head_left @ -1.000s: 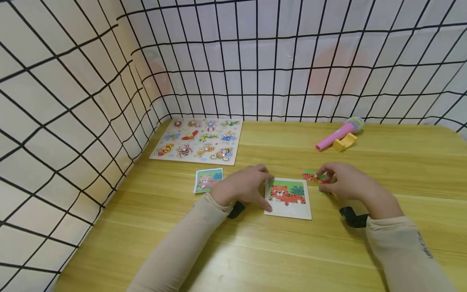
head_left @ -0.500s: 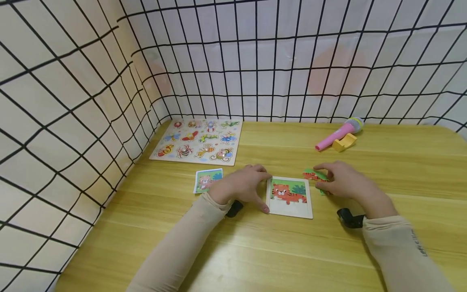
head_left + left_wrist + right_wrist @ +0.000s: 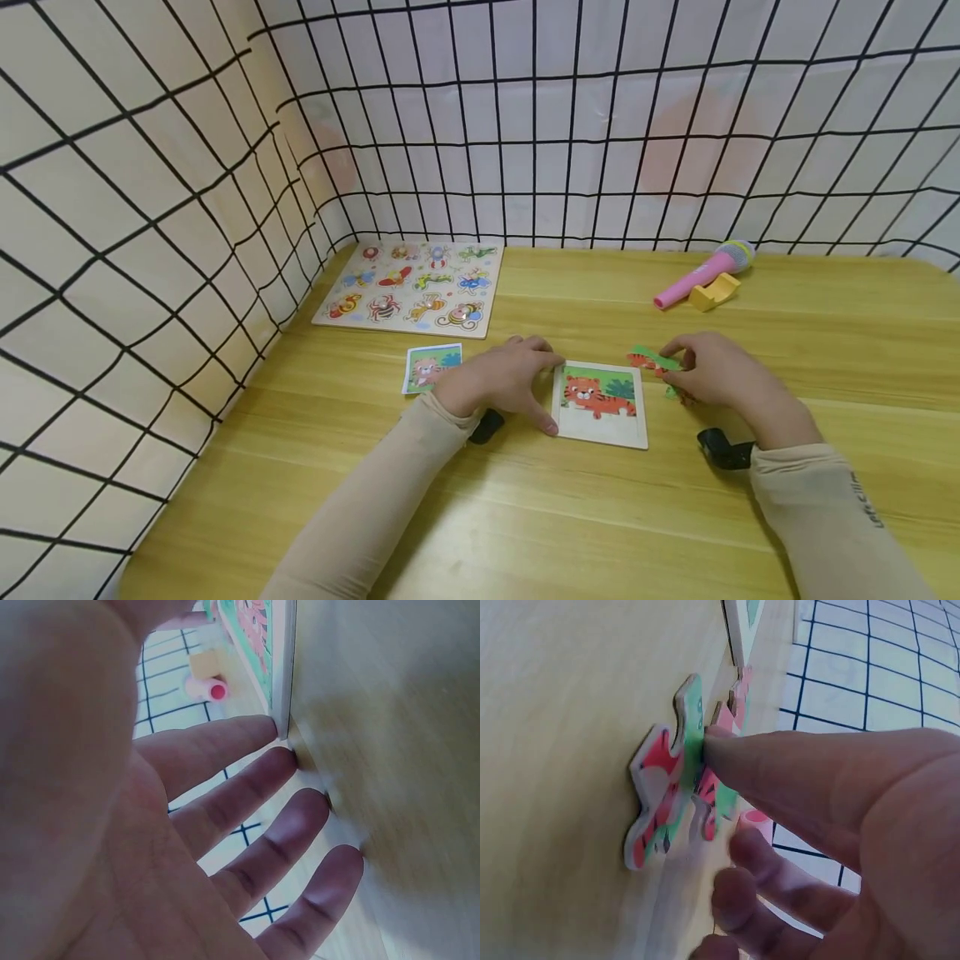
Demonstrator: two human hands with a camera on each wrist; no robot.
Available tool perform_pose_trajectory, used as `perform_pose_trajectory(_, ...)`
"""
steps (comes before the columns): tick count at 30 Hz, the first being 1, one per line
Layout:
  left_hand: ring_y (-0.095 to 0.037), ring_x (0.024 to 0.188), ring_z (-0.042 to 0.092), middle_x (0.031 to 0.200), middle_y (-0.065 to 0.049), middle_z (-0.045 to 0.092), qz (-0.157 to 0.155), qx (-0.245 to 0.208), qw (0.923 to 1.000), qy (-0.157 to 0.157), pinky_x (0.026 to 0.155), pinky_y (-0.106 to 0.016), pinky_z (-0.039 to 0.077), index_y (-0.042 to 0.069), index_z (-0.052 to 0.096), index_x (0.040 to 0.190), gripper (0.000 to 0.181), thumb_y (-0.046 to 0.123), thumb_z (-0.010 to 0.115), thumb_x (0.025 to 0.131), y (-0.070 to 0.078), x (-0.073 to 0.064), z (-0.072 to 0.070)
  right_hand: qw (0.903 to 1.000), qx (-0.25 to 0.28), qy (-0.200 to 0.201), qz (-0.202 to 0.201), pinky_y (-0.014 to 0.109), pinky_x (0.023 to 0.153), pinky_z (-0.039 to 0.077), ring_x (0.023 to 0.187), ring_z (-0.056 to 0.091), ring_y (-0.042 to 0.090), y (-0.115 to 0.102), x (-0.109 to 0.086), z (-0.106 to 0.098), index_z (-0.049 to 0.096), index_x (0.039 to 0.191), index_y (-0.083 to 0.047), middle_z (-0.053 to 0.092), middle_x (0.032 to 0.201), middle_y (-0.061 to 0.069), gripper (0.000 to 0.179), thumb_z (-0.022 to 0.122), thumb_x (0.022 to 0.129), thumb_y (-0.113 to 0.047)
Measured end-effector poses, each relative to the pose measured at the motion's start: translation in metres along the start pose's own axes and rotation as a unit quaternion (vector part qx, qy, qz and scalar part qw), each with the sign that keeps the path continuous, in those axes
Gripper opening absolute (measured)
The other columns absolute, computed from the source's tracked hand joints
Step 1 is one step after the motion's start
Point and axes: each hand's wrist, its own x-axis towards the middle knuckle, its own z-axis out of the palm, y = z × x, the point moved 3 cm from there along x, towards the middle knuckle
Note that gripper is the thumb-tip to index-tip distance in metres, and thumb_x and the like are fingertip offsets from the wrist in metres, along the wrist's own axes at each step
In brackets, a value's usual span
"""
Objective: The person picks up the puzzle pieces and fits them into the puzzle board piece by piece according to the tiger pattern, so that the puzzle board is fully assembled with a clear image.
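On the table (image 3: 480, 525), the puzzle board (image 3: 600, 429) with a tiger picture lies flat, its lower part bare. The left hand (image 3: 504, 379) is at its left side, the grip spread apart, thumb and a finger touching the edge. Right of the board, the thumb of the right hand (image 3: 716, 373) touches a loose puzzle piece (image 3: 676, 778); whether this grip clamps it, I cannot tell. Other pieces (image 3: 721, 799) lie just beside.

Soft shadows on a bright table (image 3: 570, 525); wrist views dimmer, hazier.
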Motion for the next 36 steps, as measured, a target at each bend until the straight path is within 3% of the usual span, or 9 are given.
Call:
perform_pose_trajectory(3, -0.025, 0.132, 0.039, 0.149, -0.002, 0.043, 0.0, -0.001, 1.0, -0.002, 0.108, -0.035, 0.037, 0.018, 0.048, 0.151, 0.099, 0.056, 0.088, 0.07, -0.001, 0.001, 0.0, 0.9999, -0.003, 0.012, 0.009, 0.045, 0.071, 0.048, 0.084, 0.054, 0.031, 0.0, -0.001, -0.003, 0.066, 0.113, 0.005, 0.059, 0.097, 0.02, 0.034, 0.076, 0.089, -0.017)
perform_pose_trajectory(8, -0.024, 0.131, 0.039, 0.148, -0.002, 0.043, 0.002, -0.002, 1.0, -0.001, 0.107, -0.034, 0.038, 0.018, 0.048, 0.151, 0.099, 0.056, 0.089, 0.069, -0.001, 0.0, 0.0, 0.9995, 0.001, 0.021, 0.022, 0.042, 0.072, 0.047, 0.084, 0.056, 0.028, 0.0, -0.002, -0.005, 0.066, 0.108, 0.002, 0.062, 0.096, 0.015, 0.031, 0.077, 0.089, -0.02)
perform_pose_trajectory(16, -0.024, 0.131, 0.04, 0.147, -0.002, 0.044, 0.01, -0.003, 0.9999, 0.002, 0.107, -0.035, 0.038, 0.017, 0.049, 0.151, 0.098, 0.056, 0.088, 0.07, -0.002, 0.0, 0.001, 0.9995, 0.032, 0.003, 0.008, 0.035, 0.06, 0.045, 0.079, 0.055, 0.026, -0.005, -0.004, -0.009, 0.063, 0.128, 0.0, 0.063, 0.1, 0.017, 0.039, 0.071, 0.094, -0.016)
perform_pose_trajectory(23, -0.024, 0.13, 0.04, 0.147, -0.002, 0.044, 0.012, -0.01, 0.9999, 0.002, 0.106, -0.034, 0.038, 0.018, 0.048, 0.151, 0.098, 0.056, 0.088, 0.07, -0.003, 0.001, 0.001, 0.9991, 0.04, 0.007, -0.01, 0.034, 0.063, 0.046, 0.087, 0.059, 0.029, -0.012, -0.006, -0.011, 0.068, 0.122, -0.004, 0.067, 0.101, 0.013, 0.034, 0.074, 0.092, -0.019)
perform_pose_trajectory(29, -0.023, 0.13, 0.039, 0.147, -0.001, 0.044, 0.008, -0.013, 0.9999, 0.004, 0.105, -0.033, 0.039, 0.019, 0.049, 0.151, 0.099, 0.056, 0.089, 0.069, -0.004, 0.0, 0.001, 0.9979, 0.049, 0.016, -0.039, 0.035, 0.062, 0.046, 0.086, 0.058, 0.028, -0.021, -0.009, -0.014, 0.063, 0.131, -0.004, 0.064, 0.107, 0.018, 0.044, 0.074, 0.09, -0.017)
perform_pose_trajectory(36, -0.022, 0.128, 0.04, 0.146, 0.0, 0.044, 0.006, -0.013, 0.9999, 0.004, 0.105, -0.033, 0.039, 0.019, 0.049, 0.151, 0.098, 0.055, 0.089, 0.069, -0.003, 0.0, 0.001, 0.9964, 0.081, 0.01, -0.023, 0.033, 0.055, 0.047, 0.074, 0.061, 0.021, -0.027, -0.013, -0.014, 0.068, 0.124, -0.007, 0.061, 0.114, 0.019, 0.038, 0.067, 0.087, -0.011)
